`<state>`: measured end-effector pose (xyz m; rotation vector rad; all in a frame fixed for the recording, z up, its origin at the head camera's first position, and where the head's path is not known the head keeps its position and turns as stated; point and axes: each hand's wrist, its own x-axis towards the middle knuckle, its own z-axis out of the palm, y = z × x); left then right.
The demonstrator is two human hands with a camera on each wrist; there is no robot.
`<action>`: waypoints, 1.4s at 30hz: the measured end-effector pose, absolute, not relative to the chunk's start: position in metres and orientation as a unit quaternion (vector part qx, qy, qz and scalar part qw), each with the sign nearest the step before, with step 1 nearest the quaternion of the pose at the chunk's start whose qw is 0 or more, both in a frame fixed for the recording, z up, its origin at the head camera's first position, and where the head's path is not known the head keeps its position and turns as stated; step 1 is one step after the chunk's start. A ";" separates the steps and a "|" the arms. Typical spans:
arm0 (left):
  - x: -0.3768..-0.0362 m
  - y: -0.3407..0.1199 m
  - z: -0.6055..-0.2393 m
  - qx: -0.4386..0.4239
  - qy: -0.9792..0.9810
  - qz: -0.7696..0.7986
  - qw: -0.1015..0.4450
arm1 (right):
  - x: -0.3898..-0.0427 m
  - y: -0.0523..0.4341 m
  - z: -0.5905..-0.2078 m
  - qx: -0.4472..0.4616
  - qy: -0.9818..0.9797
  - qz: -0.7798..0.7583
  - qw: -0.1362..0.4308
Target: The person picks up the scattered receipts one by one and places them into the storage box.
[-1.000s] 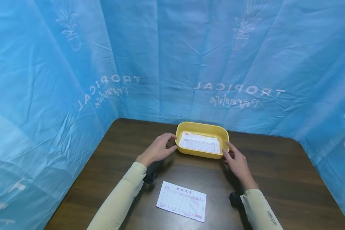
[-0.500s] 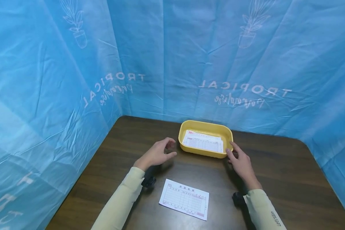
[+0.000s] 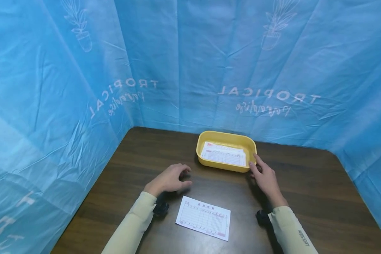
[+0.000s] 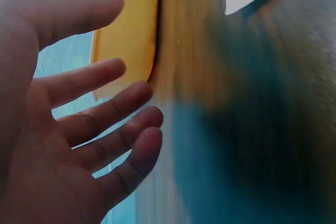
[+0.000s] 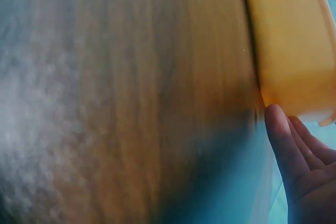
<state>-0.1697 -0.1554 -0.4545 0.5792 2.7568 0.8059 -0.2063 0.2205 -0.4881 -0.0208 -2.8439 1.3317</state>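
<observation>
A yellow plastic tray [image 3: 220,165] stands near the table's far edge. Several printed paper forms [image 3: 224,156] lie in it. My right hand [image 3: 267,181] holds the tray's front right corner, the thumb at the front and the fingers along the end; the right wrist view shows the thumb [image 5: 277,121] against the wall. My left hand [image 3: 169,179] is off the tray, to its front left, fingers loosely bent and holding nothing. In the left wrist view its fingers [image 4: 123,111] are spread. Between the forearms, a printed form [image 3: 204,218] lies on the table.
The dark wooden table [image 3: 308,190] has rounded far corners. Blue printed cloth [image 3: 190,63] hangs behind it and along both sides. A small black device is at each wrist, such as the left wrist device [image 3: 161,209].
My left hand has come away from the tray's left end and moved back toward me. My right hand stays at the tray's right corner. The form on the table has not moved.
</observation>
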 end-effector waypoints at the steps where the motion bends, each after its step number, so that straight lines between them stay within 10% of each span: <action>1: -0.168 -0.156 -0.455 0.194 0.939 0.261 0.108 | -0.206 0.221 -0.488 -0.007 -0.906 0.424 0.002; 42: -0.104 -0.139 -0.474 0.164 0.968 0.165 0.089 | -0.204 0.218 -0.483 -0.012 -0.912 0.411 0.001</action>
